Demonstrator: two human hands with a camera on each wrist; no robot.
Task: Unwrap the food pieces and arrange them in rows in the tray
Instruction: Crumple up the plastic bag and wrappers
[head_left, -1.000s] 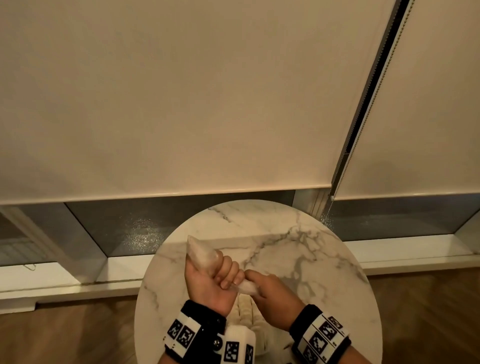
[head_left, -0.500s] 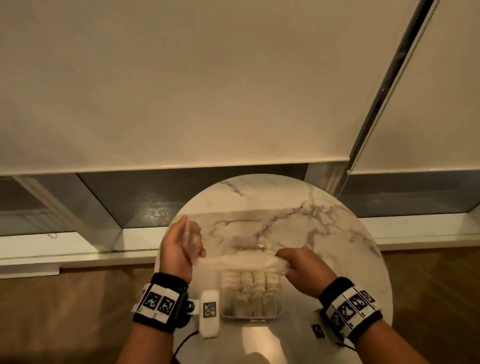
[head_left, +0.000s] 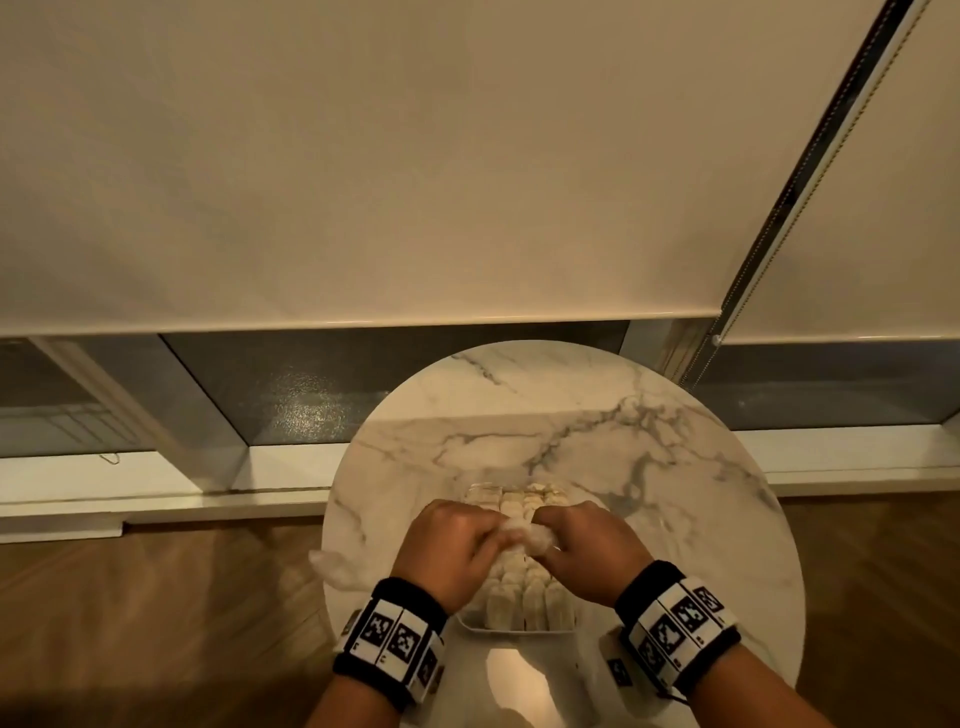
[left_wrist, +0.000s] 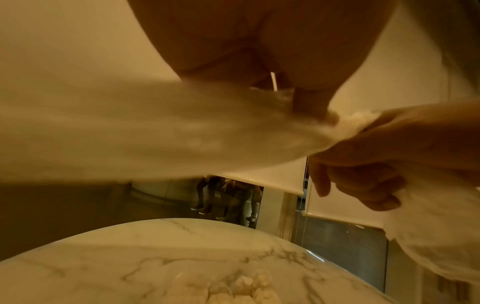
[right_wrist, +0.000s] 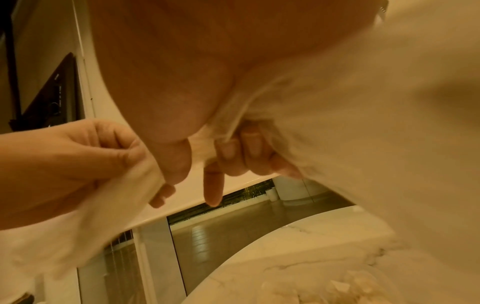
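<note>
Translucent wrap (head_left: 524, 535) is pinched taut between the left hand (head_left: 452, 545) and right hand (head_left: 589, 545), seemingly to peel it apart directly over the tray (head_left: 470, 623) of rowed food pieces (head_left: 524, 597), at six o'clock on the marble worktop (head_left: 675, 467).

Right hand (right_wrist: 182, 86) and left hand (right_wrist: 64, 162) both pinch the white wrapper (right_wrist: 350, 123) above the marble bench (right_wrist: 298, 246); food pieces (right_wrist: 345, 288) sit below.
</note>
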